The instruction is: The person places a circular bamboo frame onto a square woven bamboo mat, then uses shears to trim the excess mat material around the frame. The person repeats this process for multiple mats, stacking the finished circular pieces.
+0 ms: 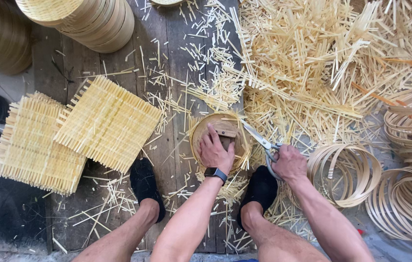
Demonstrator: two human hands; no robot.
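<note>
Close in, the left hand [214, 151] presses flat, fingers spread, on a wooden block [226, 132] that pins a round woven bamboo disc [201, 131] to the floor, likely to steady it for trimming. Beside it, the right hand [288, 162] grips scissors [259, 139], blades open at the disc's right edge. Both feet in black shoes [145, 187] bracket the work. Farther out, the dark plank floor [172, 63] carries square woven mats [106, 121], bamboo hoops [346, 172], heaped offcuts [322, 63] and stacked steamer rings [97, 22].
</note>
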